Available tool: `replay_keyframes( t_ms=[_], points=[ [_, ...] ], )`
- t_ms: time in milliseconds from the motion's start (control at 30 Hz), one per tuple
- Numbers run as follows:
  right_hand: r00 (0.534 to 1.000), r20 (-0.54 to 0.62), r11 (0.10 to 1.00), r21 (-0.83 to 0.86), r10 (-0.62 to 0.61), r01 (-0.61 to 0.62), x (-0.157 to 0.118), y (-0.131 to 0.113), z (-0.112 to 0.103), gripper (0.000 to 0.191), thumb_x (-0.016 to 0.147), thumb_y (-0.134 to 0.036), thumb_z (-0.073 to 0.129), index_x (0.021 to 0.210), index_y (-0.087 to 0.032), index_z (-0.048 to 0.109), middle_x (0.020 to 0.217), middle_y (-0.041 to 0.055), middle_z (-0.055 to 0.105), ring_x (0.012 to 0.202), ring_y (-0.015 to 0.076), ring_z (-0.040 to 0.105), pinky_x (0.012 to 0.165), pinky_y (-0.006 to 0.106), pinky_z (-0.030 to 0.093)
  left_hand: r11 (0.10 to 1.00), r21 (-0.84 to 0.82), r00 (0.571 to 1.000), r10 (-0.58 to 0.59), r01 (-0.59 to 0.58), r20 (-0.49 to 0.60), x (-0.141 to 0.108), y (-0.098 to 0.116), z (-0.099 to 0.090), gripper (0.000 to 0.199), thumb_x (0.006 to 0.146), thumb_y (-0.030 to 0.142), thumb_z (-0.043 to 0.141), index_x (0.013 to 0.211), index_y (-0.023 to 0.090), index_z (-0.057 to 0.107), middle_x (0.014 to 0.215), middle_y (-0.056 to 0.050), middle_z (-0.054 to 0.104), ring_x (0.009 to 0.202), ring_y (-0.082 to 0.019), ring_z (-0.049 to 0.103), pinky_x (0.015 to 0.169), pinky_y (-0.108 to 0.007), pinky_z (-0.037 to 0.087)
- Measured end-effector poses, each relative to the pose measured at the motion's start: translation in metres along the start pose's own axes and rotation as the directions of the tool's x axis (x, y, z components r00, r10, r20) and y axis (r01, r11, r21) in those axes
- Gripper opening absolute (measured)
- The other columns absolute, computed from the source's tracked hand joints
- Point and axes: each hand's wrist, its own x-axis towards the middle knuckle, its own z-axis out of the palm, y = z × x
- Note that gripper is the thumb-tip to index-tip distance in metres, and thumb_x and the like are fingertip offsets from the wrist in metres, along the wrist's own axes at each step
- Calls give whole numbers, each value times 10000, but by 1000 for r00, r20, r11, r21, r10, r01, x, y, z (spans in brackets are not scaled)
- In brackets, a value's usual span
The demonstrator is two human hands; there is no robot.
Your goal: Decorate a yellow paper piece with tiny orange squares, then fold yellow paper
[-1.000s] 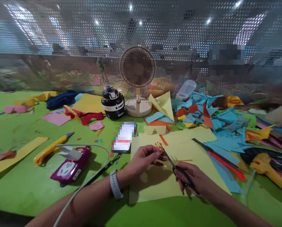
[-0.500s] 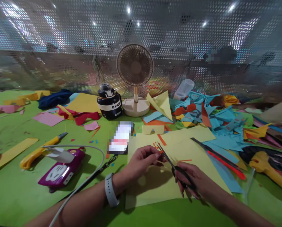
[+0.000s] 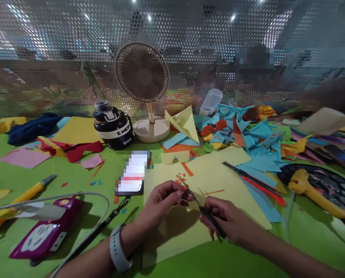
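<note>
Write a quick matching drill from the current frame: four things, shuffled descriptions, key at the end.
Things
1. Scissors
2. Socket block
3. Bottle
4. Fan

Descriptions
A. Purple, lying on the green table
B. Standing upright, just right of the bottle as pictured
C. Black with a pale band
D. Held in the right hand

Pairs: 1-D, 2-A, 3-C, 4-B
</note>
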Motion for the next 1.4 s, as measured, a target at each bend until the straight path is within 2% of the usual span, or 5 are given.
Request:
replay_keyframes(
  t_ms=[300, 600, 967, 1267, 1400],
  points=[
    [999, 41, 998, 60, 24, -26, -2, 9, -2, 291, 804, -432, 641, 748, -191, 488, 632, -47, 465, 568, 79, 462, 507, 188, 387, 998, -9, 998, -58, 58, -6, 0, 2, 0, 76, 814, 238, 653, 788, 166, 648, 744, -31, 695, 704, -137, 617, 695, -253, 471],
    [996, 24, 997, -24, 80, -80, -3, -1, -2, 296, 788, -408, 656, 719, -183, 476, 594, -49, 462, 534, 71, 386, 463, 194, 287, 996, -23, 996, -85, 85, -8, -1, -1, -5, 57, 825, 223, 648, 803, 171, 648, 722, -12, 698, 681, -116, 615, 675, -227, 464],
    [997, 25, 997, 29, 77, -77, -2, 7, -1, 321, 809, -466, 629, 745, -190, 479, 617, -54, 444, 544, 69, 395, 488, 192, 352, 997, -18, 997, -74, 73, -13, 1, 2, -3, 57, 810, 210, 659, 772, 171, 644, 704, -6, 694, 675, -112, 616, 674, -222, 471],
    [998, 15, 992, 108, 60, -62, 0, 5, -3, 341, 804, -503, 619, 731, -194, 493, 589, -56, 483, 497, 62, 434, 441, 177, 341, 990, 36, 989, -137, 139, -50, 1, 3, -4, 130, 852, 279, 615, 837, 151, 637, 878, -68, 699, 751, -140, 642, 632, -226, 506],
    [999, -4, 993, 108, 42, -41, 1, 7, -3, 331, 809, -494, 620, 732, -195, 500, 578, -54, 494, 480, 59, 428, 433, 181, 334, 989, 64, 989, -133, 137, -64, 1, 3, -2, 151, 832, 294, 644, 829, 143, 633, 855, -76, 696, 751, -147, 647, 618, -227, 523]
  ],
)
